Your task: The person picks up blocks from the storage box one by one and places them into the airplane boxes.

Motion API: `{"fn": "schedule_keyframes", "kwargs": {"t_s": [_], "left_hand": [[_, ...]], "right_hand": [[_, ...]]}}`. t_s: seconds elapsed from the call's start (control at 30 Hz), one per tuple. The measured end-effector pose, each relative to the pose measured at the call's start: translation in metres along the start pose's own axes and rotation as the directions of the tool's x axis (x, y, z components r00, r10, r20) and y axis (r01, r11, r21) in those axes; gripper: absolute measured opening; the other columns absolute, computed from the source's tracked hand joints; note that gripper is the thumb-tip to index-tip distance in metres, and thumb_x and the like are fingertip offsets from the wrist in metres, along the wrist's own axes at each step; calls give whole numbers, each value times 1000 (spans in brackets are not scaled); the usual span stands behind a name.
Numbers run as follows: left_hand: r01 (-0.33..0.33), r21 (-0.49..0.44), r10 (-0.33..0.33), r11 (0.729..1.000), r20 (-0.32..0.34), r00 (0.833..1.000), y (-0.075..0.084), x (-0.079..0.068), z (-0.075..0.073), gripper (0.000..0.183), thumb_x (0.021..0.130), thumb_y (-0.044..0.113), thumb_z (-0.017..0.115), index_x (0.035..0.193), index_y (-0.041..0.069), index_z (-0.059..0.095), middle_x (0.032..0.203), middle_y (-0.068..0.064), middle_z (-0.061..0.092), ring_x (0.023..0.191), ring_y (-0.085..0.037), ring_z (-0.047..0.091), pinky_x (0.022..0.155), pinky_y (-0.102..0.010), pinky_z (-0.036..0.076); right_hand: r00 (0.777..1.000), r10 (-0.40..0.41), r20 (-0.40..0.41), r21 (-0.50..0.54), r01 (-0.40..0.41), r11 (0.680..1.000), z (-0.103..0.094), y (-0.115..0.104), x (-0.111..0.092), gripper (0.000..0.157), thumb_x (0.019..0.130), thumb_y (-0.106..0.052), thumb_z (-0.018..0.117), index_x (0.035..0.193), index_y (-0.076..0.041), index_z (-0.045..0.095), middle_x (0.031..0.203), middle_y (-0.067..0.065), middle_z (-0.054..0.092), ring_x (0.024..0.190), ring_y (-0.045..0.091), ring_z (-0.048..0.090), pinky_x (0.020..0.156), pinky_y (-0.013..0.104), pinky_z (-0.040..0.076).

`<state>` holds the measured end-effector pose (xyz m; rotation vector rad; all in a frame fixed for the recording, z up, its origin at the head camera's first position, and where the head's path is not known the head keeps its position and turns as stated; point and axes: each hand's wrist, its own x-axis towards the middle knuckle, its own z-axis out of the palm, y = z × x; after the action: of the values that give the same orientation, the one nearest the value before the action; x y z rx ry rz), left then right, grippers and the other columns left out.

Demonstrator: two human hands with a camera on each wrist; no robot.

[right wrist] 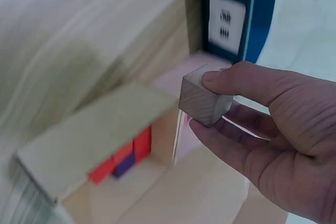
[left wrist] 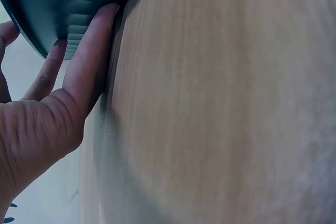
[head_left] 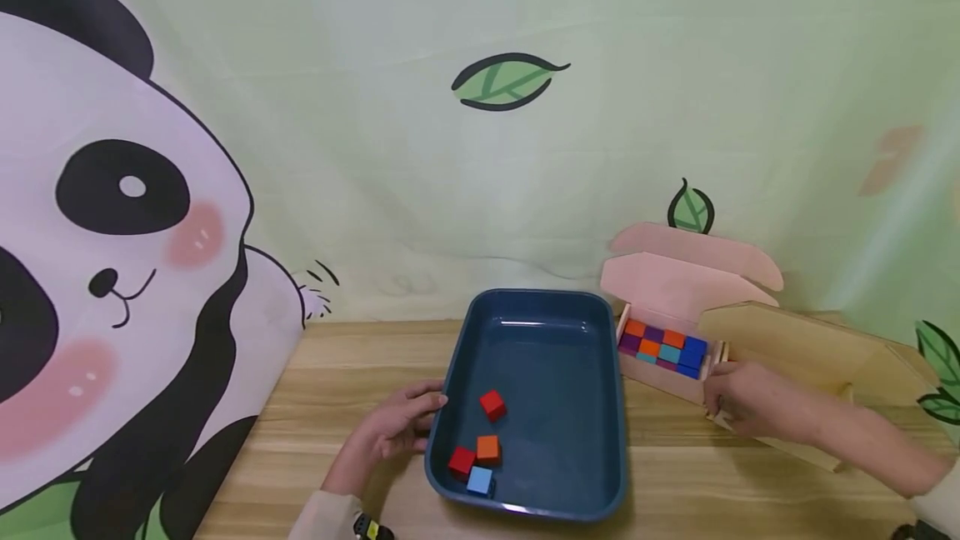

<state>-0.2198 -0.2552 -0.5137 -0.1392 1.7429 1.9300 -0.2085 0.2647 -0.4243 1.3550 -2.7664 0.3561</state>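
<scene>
My left hand (head_left: 405, 422) rests against the left side of a dark blue tray (head_left: 618, 440), its fingers extended along the outer wall (left wrist: 42, 9). Inside the tray, near its front left, lie two red cubes (head_left: 492, 405), an orange cube (head_left: 488, 449) and a light blue cube (head_left: 480, 480). Over at the right, my right hand (head_left: 757, 398) pinches a plain greyish wooden cube (right wrist: 202, 98) between thumb and fingers, above the tan box (head_left: 795, 348). The hand hides that cube in the head view. Red and purple cubes (right wrist: 124, 164) sit inside the tan box.
Left of the tan box stands an open pink box (head_left: 660, 377) with rows of orange, purple, blue and teal cubes; its pink lid (head_left: 675, 277) leans back. A cloth (head_left: 375, 148) printed with a panda hangs behind the wooden table (head_left: 337, 357).
</scene>
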Motion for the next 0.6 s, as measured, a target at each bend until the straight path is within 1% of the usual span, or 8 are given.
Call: {"fn": "schedule_keyframes", "kwargs": {"t_s": [0.07,0.27,0.37,0.43,0.5,0.6], "left_hand": [[1,3,-1,1000,0,1000,1,0,1,65,98,26,66,152,2,39,126,-16,68,103,-25,70,82,-47,61],[-5,-2,5,1000,7,1000,0,-1,1,65,98,25,66,152,2,38,124,-15,68,103,-25,69,81,-46,61],[-10,-5,10,1000,9,1000,0,-1,0,65,98,25,65,152,2,38,122,-13,69,103,-24,69,81,-45,61],[-12,-6,12,1000,11,1000,0,-1,1,64,99,25,65,152,2,39,121,-12,69,102,-24,69,80,-45,61],[-11,-6,11,1000,12,1000,0,-1,1,64,98,25,65,152,2,39,120,-12,69,101,-24,70,80,-44,61],[-7,-9,7,1000,18,1000,1,0,2,64,98,25,65,152,2,39,120,-12,69,101,-24,69,80,-45,61]], "right_hand": [[1000,19,-13,-9,-19,1000,-7,10,-7,35,65,7,83,74,-19,63,81,-12,56,72,2,50,58,23,47],[991,129,37,41,-130,991,-21,34,-27,32,69,9,82,74,-18,64,79,-14,54,69,0,45,56,21,46],[974,210,91,44,-214,976,-24,41,-33,32,70,8,82,74,-18,64,78,-13,54,69,3,44,56,21,46],[957,258,133,41,-265,963,-25,46,-37,30,72,7,81,74,-19,65,77,-13,54,69,4,44,56,21,46],[949,270,164,53,-282,958,-25,52,-42,28,73,7,79,74,-18,65,76,-13,55,68,4,44,56,21,46],[952,239,191,74,-257,963,-23,62,-49,28,71,7,75,72,-19,66,74,-16,55,66,1,43,53,21,43]]}}
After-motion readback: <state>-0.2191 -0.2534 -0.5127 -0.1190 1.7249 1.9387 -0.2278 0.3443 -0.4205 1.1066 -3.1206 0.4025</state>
